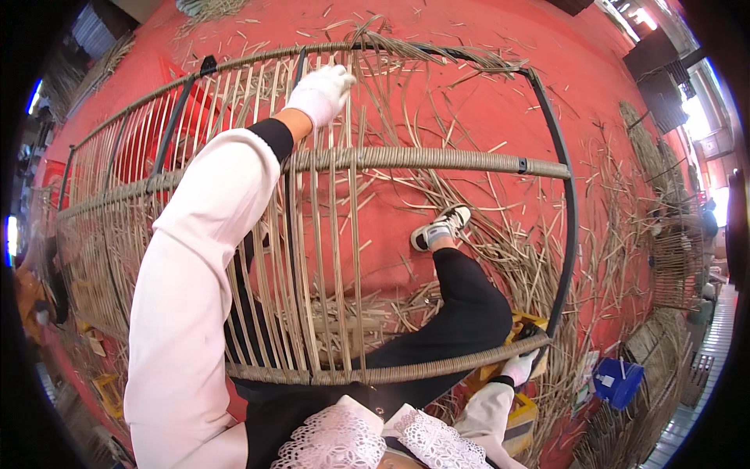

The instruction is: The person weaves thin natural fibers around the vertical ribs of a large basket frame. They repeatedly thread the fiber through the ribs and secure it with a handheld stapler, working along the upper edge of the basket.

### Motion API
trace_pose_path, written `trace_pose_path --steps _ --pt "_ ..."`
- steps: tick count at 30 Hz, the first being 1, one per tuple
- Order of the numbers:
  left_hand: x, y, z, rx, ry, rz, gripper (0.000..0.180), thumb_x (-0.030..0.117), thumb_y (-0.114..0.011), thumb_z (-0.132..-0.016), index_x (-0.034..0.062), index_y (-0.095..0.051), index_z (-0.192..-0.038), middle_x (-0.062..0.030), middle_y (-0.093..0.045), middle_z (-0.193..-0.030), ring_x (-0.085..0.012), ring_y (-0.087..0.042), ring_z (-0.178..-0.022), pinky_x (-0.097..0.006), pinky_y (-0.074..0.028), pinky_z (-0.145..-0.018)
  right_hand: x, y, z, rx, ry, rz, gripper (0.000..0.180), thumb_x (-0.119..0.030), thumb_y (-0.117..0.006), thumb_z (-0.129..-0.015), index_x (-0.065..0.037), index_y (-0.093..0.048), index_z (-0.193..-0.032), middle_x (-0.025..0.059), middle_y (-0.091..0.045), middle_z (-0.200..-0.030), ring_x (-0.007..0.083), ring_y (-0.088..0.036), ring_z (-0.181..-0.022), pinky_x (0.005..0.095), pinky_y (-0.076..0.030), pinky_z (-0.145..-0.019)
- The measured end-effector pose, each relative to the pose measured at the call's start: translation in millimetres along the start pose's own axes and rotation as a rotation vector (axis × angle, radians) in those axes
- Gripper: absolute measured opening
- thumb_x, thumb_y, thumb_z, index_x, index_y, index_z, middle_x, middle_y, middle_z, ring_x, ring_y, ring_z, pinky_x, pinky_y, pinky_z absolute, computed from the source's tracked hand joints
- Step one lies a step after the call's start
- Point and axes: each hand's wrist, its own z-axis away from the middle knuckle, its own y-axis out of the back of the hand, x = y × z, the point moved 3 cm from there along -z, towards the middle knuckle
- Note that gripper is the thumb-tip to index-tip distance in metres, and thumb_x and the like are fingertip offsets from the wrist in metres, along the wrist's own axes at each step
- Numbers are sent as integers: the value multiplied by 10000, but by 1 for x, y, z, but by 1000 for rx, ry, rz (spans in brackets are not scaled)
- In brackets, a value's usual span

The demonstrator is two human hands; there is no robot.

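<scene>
A red floor (pixel 484 102) littered with cut tan wicker strands (pixel 539 258) lies under everything. Over my lap stands a large curved dark metal frame (pixel 569 195), its rails wrapped in grey-tan wicker and partly filled with upright woven strips (pixel 312 281); it spans from the far top rail to the near bottom rail at my knees. My left hand (pixel 322 92), in a white glove, reaches far up and rests on the upright strips just beneath the top rail, fingers curled over them; whether they pinch a strip I cannot tell. My right hand (pixel 520 366), also white-gloved, is clamped on the bottom rail's right end. A blue box (pixel 617 383) sits at right. My grey-and-white shoe (pixel 441 228) shows through the frame.
</scene>
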Motion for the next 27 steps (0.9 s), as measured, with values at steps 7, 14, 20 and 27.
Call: trace_pose_path --steps 7,14,20,27 --pt "-70 -20 -101 75 75 217 400 374 -632 -925 76 -673 -1190 -125 -690 -1106 -318 -643 -1043 -399 -495 -930 -131 170 -49 489 83 -571 428 -23 -599 -922 27 -527 -1341 189 -608 -1201 295 -593 -1121 380 -450 -993" --pt "-112 -41 -148 -282 173 790 403 291 -649 -908 62 -659 -1240 -131 -638 -1300 -264 -628 -1147 -336 -479 -948 -519 126 -8 -764 853 -1107 315 -3 -619 -875 8 -619 -1189 101 -642 -994 184 -612 -920 288 -490 -816" --pt "-125 -52 -175 -558 -158 577 415 353 -590 -967 55 -656 -1247 -39 -698 -952 -120 -634 -775 -305 -543 -694 -788 90 -3 -1320 535 -2312 434 -99 -547 -986 -4 -375 -1374 95 -545 -1248 191 -538 -1146 351 -467 -953" --pt "-114 -53 -180 -444 -142 246 358 259 -496 -993 171 -617 -1318 -17 -617 -1345 -256 -585 -1208 -333 -449 -1037 -842 88 -16 281 1280 -639 346 -101 -438 -920 -14 -542 -1239 225 -563 -1221 391 -508 -1190 468 -452 -957"
